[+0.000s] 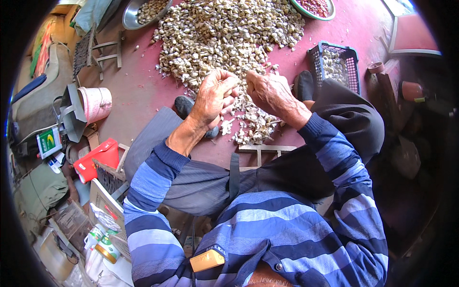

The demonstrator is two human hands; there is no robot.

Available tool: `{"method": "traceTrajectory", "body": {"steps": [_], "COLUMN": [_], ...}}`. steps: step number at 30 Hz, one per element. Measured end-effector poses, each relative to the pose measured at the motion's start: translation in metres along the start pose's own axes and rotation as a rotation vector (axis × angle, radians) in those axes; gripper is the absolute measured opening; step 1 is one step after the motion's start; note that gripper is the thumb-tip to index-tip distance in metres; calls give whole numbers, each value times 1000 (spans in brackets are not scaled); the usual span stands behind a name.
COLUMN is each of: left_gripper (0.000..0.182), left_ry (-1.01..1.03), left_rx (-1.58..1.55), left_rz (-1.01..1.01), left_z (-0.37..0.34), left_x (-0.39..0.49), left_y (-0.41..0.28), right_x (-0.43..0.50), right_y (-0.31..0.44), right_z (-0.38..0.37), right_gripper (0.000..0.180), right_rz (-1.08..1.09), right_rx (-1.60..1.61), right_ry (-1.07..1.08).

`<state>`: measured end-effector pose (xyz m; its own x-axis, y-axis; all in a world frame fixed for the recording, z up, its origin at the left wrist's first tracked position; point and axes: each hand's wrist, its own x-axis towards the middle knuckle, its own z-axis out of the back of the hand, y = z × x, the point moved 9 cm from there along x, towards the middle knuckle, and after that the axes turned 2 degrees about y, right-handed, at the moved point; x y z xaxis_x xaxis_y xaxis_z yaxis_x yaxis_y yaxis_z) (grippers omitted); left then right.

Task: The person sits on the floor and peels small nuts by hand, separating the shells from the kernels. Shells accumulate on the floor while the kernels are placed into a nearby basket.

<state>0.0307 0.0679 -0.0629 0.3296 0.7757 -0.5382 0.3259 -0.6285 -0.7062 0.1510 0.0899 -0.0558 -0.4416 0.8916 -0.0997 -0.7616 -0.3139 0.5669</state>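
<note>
A large pile of garlic cloves [222, 36] spreads over the red floor [143, 89] in front of me. My left hand [217, 91] is raised over the pile's near edge, thumb and fingers curled together. Close by on its right, with a small gap between, my right hand [269, 91] is bent into a loose fist, knuckles up. Anything small pinched in either hand is hidden by the fingers. Below the hands, between my feet, lies a smaller heap of pale garlic skins and stem bits [256, 125].
A metal bowl [145, 14] of cloves is at the far left, a green-rimmed basin [317, 9] of red pieces at the far right. Beside my right foot stands a plastic crate [337, 66] holding garlic. A pink bucket [95, 104] and a red bag [98, 161] are on the left.
</note>
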Motion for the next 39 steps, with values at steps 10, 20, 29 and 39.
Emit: {"method": "traceTrajectory", "body": {"steps": [10, 20, 29, 39], "left_gripper": [9, 11, 7, 18], "left_ry": [-60, 9, -33, -140], "left_rx": [-24, 160, 277, -10], "left_rz": [4, -83, -122, -92], "left_z": [12, 21, 16, 29], "left_x": [6, 14, 13, 13], "left_y": [5, 18, 11, 11], "right_x": [0, -6, -6, -17], "right_y": [13, 32, 18, -15], "right_z": [16, 12, 5, -71], "right_gripper": [15, 8, 13, 53], "right_rz": [-47, 39, -12, -386], "right_rx": [191, 165, 318, 937], "right_ry": [-26, -77, -111, 196]}}
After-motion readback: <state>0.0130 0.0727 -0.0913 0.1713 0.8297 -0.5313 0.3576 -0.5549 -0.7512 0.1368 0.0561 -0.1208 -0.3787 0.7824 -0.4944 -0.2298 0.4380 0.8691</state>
